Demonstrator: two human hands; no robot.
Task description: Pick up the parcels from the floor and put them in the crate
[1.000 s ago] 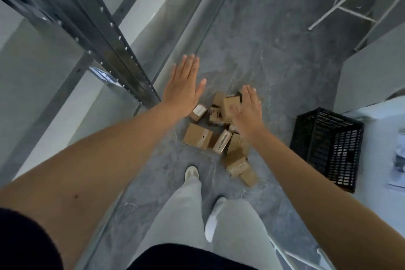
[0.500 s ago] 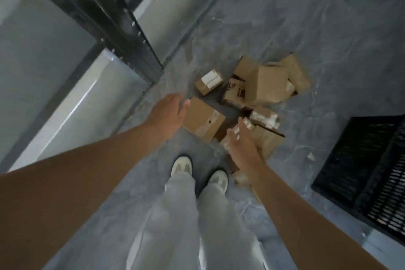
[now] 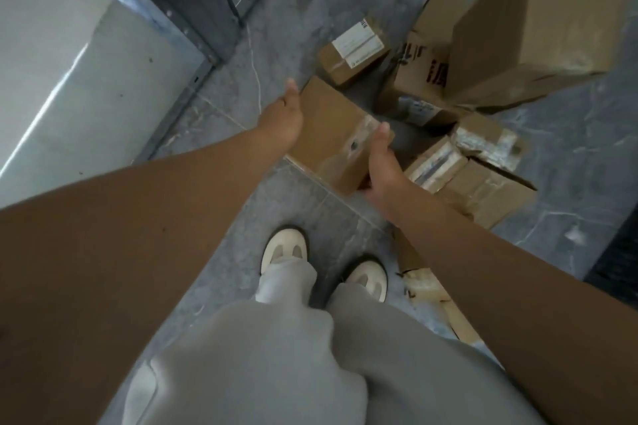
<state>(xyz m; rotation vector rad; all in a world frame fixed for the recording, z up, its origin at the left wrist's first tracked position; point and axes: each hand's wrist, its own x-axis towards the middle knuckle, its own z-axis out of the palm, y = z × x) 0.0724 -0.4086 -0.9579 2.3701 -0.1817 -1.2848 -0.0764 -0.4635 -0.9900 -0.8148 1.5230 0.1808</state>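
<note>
On the grey floor [image 3: 321, 214], before the shoes [image 3: 284, 248]: nearest parcel [image 3: 331, 128], taped cardboard, now grasped at both ends, whereas half a second earlier the hands were held short of it; left hand [image 3: 281, 117] clamped on its left edge, fingers hidden behind it; right hand [image 3: 381, 169] gripping the taped end, thumb on top; other parcels [image 3: 424, 76] heaped just beyond; crate [image 3: 621, 259] cut to a dark sliver at right.

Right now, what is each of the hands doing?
Left hand: grips the flat brown cardboard parcel by its left edge.
Right hand: grips the same parcel's right end, thumb on top.
</note>
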